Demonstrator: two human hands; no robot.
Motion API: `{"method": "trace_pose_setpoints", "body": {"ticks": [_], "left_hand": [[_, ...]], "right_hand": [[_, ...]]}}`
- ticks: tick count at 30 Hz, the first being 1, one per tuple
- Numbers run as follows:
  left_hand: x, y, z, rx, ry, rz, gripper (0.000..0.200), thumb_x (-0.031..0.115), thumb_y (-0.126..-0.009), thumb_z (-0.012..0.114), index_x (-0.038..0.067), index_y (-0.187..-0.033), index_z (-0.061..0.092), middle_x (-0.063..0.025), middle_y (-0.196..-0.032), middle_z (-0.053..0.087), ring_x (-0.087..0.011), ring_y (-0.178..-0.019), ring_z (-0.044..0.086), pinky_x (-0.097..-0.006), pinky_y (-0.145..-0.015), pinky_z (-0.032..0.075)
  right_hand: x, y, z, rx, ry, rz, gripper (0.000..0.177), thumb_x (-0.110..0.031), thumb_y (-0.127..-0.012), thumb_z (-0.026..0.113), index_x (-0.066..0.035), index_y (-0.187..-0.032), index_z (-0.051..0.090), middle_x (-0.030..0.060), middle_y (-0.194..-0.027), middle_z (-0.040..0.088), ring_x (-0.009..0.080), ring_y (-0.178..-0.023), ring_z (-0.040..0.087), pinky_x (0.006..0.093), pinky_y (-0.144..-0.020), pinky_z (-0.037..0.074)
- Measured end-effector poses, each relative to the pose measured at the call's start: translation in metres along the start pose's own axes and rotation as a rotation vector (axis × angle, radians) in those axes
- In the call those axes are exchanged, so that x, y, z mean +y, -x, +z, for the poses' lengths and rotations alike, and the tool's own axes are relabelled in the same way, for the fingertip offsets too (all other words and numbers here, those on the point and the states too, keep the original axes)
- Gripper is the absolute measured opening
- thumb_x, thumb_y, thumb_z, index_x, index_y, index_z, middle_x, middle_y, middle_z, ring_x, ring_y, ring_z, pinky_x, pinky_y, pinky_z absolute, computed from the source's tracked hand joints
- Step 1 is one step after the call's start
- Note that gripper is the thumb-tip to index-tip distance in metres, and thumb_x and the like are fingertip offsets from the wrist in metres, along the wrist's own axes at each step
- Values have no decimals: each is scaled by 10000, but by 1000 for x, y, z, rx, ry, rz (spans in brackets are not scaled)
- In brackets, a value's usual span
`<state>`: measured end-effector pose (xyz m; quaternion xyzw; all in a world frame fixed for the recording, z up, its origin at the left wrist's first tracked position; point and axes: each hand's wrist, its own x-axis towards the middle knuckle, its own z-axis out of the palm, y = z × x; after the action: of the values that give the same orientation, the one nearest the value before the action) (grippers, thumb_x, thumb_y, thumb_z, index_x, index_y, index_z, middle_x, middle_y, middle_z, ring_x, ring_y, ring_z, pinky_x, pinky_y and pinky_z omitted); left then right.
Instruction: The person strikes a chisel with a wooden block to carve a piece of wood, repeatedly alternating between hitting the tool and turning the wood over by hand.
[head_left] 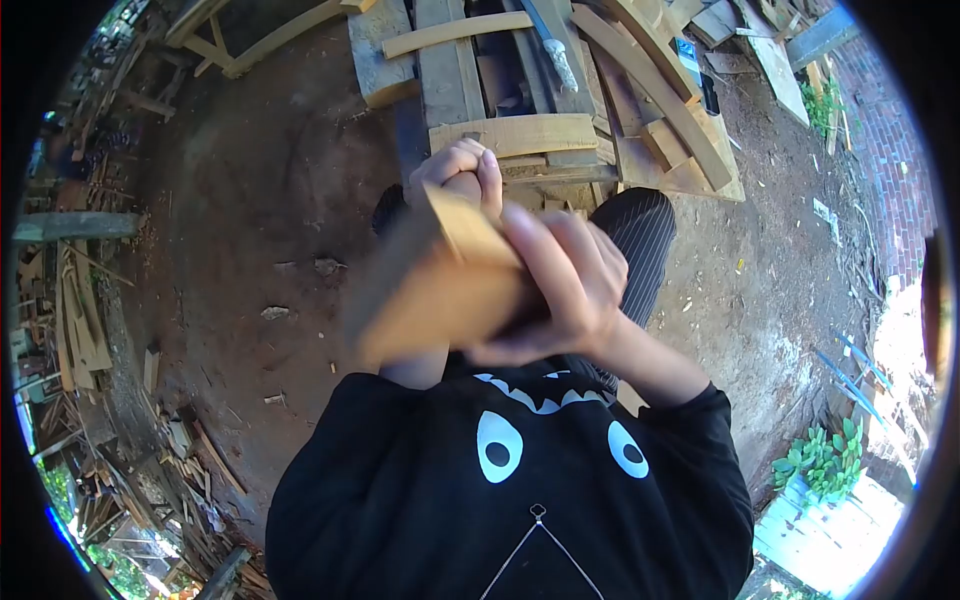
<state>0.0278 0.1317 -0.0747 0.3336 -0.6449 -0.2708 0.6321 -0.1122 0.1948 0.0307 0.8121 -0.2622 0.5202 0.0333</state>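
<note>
My right hand [575, 270] grips a thick block of wood [450, 290] by its right side, with the fingers over the top edge. The block is raised in front of my chest and smeared by motion. Beyond it, my left hand [462, 165] is closed in a fist at the near edge of a curved wooden piece [530, 134] lying on the bench. What the fist holds, if anything, I cannot make out. The block hides most of my left forearm.
The plank bench [445, 65] carries a curved wooden strip [457, 34] and a blue-handled brush-like tool [558, 62]. Longer curved pieces [655, 90] and a dark phone-like object [710, 95] lie to the right. Scrap wood [85, 310] is piled at far left.
</note>
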Motion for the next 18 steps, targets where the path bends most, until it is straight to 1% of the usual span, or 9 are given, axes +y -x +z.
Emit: {"method": "trace_pose_setpoints", "body": {"ticks": [1, 2, 4, 7, 12, 14, 15, 17, 18], "left_hand": [[-5, -1, -7, -47, -78, -69, 254, 256, -980, 523, 52, -829, 517, -87, -902, 600, -145, -884, 564, -306, -829, 454], [-9, 1, -6, -26, -86, -13, 210, 198, -971, 529, 50, -823, 508, -74, -850, 574, -147, -831, 543, -304, -790, 446], [0, 1, 18, 218, 44, -73, 155, 83, -953, 541, 48, -812, 489, -46, -747, 522, -151, -725, 500, -301, -711, 429], [-7, -8, 8, 145, 5, 77, 152, 24, -898, 596, 45, -787, 495, -46, -732, 562, -150, -666, 517, -298, -639, 445], [-5, -7, 4, 148, -16, 140, 178, -19, -866, 608, 32, -737, 496, -58, -707, 592, -140, -619, 520, -281, -612, 458], [-8, -16, 7, 162, 0, 179, 187, -43, -871, 589, 25, -727, 491, -59, -685, 581, -137, -603, 504, -275, -620, 453], [-10, -17, 9, 185, -69, 236, 181, -24, -883, 598, 25, -745, 492, -55, -670, 574, -152, -582, 507, -285, -602, 457], [16, -8, 16, 240, -5, -46, 198, 8, -911, 588, 31, -750, 475, -45, -670, 532, -149, -591, 470, -284, -602, 424], [11, -9, 14, 211, -111, 4, 211, 19, -889, 615, 45, -730, 479, -43, -644, 527, -151, -562, 488, -269, -579, 436]], "right_hand": [[-2, 5, 4, -25, -4, 127, 870, -501, -570, 774, -28, -1267, 557, 103, -711, 528, 219, -543, 556, 326, -510, 474], [-7, 10, 6, -56, -10, 259, 785, -486, -556, 753, -163, -1259, 624, 56, -725, 478, 212, -564, 537, 335, -520, 460], [-3, -1, 3, -337, 120, 335, 970, -435, -532, 807, 22, -1334, 509, 101, -731, 581, 215, -543, 569, 308, -526, 489], [-4, -3, 1, -50, 39, 134, 959, -407, -515, 804, -12, -1341, 519, 93, -742, 581, 222, -576, 594, 304, -548, 498], [6, -7, -2, -222, 117, 326, 693, -558, -657, 684, -169, -1230, 652, 74, -716, 521, 191, -558, 547, 342, -503, 471], [5, 3, -1, 44, -69, 23, 805, -537, -592, 731, -190, -1305, 591, 70, -763, 526, 193, -587, 552, 336, -514, 477], [5, 4, -1, -71, 16, 93, 843, -525, -562, 743, -211, -1326, 573, 61, -765, 516, 186, -582, 545, 330, -498, 468], [7, 4, 0, -277, 112, 249, 900, -515, -520, 752, -239, -1353, 552, 48, -757, 494, 177, -576, 535, 321, -479, 454], [7, 2, 0, -357, 117, 352, 915, -517, -507, 749, -246, -1357, 549, 42, -747, 482, 174, -575, 533, 317, -477, 448]]}}
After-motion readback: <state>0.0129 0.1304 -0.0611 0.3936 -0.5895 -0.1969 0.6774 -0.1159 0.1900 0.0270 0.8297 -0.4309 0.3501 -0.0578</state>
